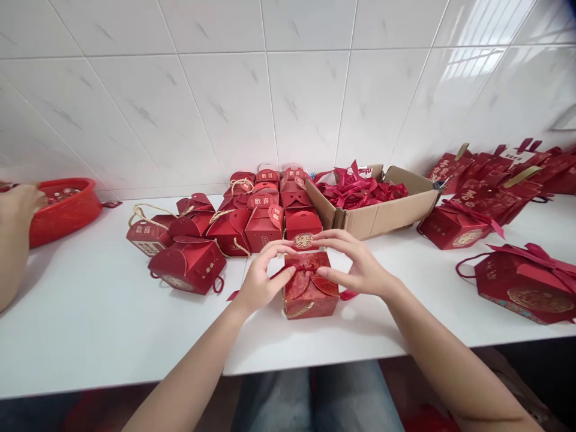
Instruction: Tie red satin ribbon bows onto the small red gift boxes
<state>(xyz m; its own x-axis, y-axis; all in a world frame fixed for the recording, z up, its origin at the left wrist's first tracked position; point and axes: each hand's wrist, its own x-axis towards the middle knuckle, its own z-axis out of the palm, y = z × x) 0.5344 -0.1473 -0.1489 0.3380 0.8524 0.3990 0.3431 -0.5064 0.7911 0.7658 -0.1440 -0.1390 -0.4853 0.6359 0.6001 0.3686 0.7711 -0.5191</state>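
A glossy red gift box (312, 300) with a gold rope handle stands upright on the white table, straight in front of me. A dark red ribbon (308, 271) runs across its folded top flaps, and its loose ends show at both sides. My left hand (265, 279) curves around the top's left side, thumb on the flap beside the ribbon and fingers at the far edge. From the right, my right hand (362, 264) holds the top the same way, its thumb close to the ribbon. The fingertips at the far edge are partly hidden.
Several red boxes (264, 228) stand grouped behind, near the tiled wall. A cardboard box (387, 216) holds red ribbons (360, 189). More red boxes (531, 282) are at the right. At far left, another person's hand (20, 207) is over a red basin (67, 219).
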